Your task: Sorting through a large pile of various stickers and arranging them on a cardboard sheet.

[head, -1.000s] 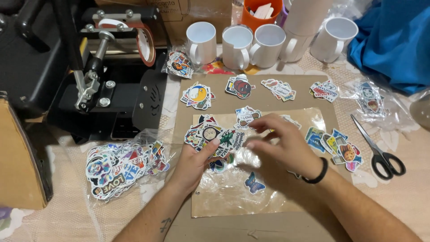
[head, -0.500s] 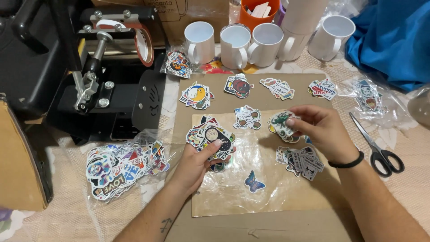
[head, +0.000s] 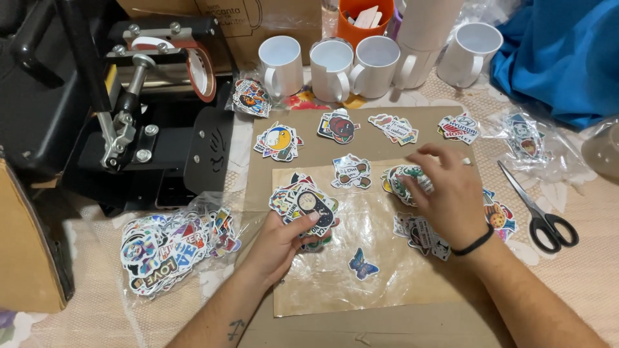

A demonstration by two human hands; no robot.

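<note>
Presently on the table (head: 580,283), under a lace cloth: one brown cardboard sheet (head: 412,322) with a clear plastic sheet (head: 380,258) laid on top.

Left hand (head: 277,248): fingers closed around a stack of stickers (head: 303,203), thumb pressed on the top sticker, the stack resting at the left edge of the plastic sheet.

Right hand (head: 448,193): palm down, fingers spread and loosely curved, fingertips touching a green sticker pile (head: 400,180) on the plastic sheet; it grips nothing. A black band sits on the wrist.

Also on the plastic sheet: a butterfly sticker (head: 362,264), lying alone between the two forearms; a dark sticker pile (head: 419,233), partly under the right wrist; a small pile (head: 351,173) near the upper edge.

On bare cardboard, upper row: four separate sticker piles, among them a yellow round one (head: 278,142) and a dark red one (head: 338,125).

Left of the cardboard: a clear bag of stickers (head: 174,248), full, lying flat.

Far left: a black press machine (head: 135,122) with a lever handle.

Back row: white mugs (head: 332,64), five standing close together, and an orange cup (head: 367,19) behind them.

Right side: black-handled scissors (head: 541,209), blades shut, lying beside the cardboard; a blue cloth (head: 561,51) in the far corner.
</note>
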